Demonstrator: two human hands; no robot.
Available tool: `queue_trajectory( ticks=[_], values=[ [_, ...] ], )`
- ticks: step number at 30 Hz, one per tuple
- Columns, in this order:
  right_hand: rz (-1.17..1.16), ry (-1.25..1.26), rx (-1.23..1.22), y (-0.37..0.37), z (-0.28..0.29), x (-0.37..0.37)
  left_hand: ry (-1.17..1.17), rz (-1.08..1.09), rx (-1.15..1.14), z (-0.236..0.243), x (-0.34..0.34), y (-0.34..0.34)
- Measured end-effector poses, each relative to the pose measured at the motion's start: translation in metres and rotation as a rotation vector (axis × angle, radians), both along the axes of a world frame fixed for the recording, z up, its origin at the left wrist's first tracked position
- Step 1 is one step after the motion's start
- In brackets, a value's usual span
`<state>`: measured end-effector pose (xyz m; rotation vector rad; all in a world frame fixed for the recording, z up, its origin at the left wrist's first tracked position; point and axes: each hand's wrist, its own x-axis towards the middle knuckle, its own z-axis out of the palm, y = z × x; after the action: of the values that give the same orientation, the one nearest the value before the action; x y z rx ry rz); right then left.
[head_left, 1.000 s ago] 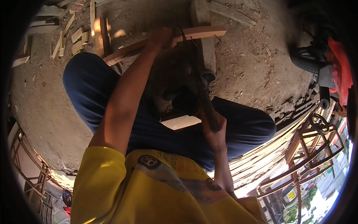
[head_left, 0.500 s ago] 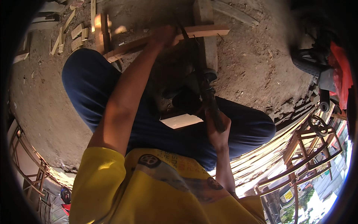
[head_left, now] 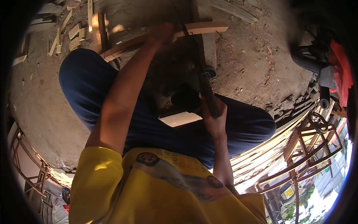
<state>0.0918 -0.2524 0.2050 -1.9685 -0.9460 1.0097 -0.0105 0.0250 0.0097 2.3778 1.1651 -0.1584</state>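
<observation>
My left hand [head_left: 163, 33] presses down on a long reddish wooden strip [head_left: 207, 27], its fingers in shadow and wrapped over the wood. The strip lies across a thick wooden beam [head_left: 209, 52] on the ground. My right hand [head_left: 216, 117], between my knees, is closed round the dark handle of a saw [head_left: 204, 84]. Seen nearly edge-on, the saw's narrow dark blade runs up to the strip and crosses it just right of my left hand. How deep the blade sits in the wood cannot be made out.
Short wood offcuts [head_left: 74, 37] lie on the dirt floor at the far left, near an upright wooden block [head_left: 97, 33]. A loose plank [head_left: 235, 10] rests at the back. A dark wheel [head_left: 307, 59] and red sheet [head_left: 341, 71] stand at right, above wooden frames [head_left: 302, 164].
My right hand and the saw have moved forward, away from my body. My left hand stays on the strip, which has shifted only slightly in the picture.
</observation>
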Motion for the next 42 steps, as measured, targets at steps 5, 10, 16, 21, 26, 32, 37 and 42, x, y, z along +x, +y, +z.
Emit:
queue_trajectory(
  ticks=[5,10,16,21,26,32,37,42],
  values=[
    [0.023,0.04,-0.166,0.016,0.012,-0.004,0.004,0.001,0.018,0.012,0.0,0.003],
    [-0.023,0.032,-0.077,-0.015,0.024,-0.007,0.033,-0.022,0.032,-0.001,-0.001,0.0],
    [0.012,0.029,-0.1,-0.018,0.031,-0.012,-0.265,-0.028,0.15,-0.011,-0.011,0.003],
    [0.017,0.025,-0.156,-0.046,0.042,0.0,-0.045,-0.03,0.057,0.009,0.001,-0.002],
    [0.067,0.003,-0.07,-0.018,0.02,0.011,-0.063,-0.004,0.065,0.004,-0.002,-0.002],
    [-0.049,0.025,-0.087,-0.025,0.024,-0.004,-0.069,-0.02,0.045,0.014,-0.003,-0.003],
    [-0.058,0.026,-0.118,-0.016,0.005,-0.01,-0.007,0.004,-0.021,0.007,0.0,-0.004],
    [-0.021,0.016,-0.098,0.01,0.002,-0.008,-0.065,0.018,0.049,0.014,-0.003,-0.004]
  ],
)
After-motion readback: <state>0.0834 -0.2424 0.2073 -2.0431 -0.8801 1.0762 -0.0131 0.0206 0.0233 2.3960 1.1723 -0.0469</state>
